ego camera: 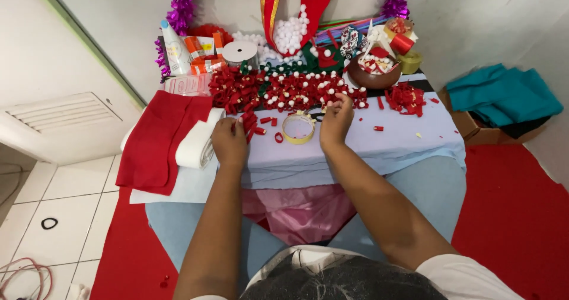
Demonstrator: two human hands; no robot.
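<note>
Tape roll (298, 128) between hands; bows (284, 90) behind; felt (155, 140) left; bowl (373, 75) right

Bright, even indoor light, soft shadows (edges bend outward).

Counts of the craft supplies on the low table

Two hands are seen, the left hand (229, 141) and the right hand (335, 121). One yellow tape ring (298, 128) is counted between them, and one white tape roll (239, 53) farther back. One brown bowl (373, 72) is seen, one white glue bottle (173, 48), two purple tinsel strands (179, 9), one folded red felt sheet (157, 140), one white felt roll (197, 143) and one teal cloth (502, 93). One black ring (49, 223) is counted on the floor tiles. The small red ribbon bows (284, 91) and white pompoms (290, 34) are too many and too crowded to be counted.
</note>
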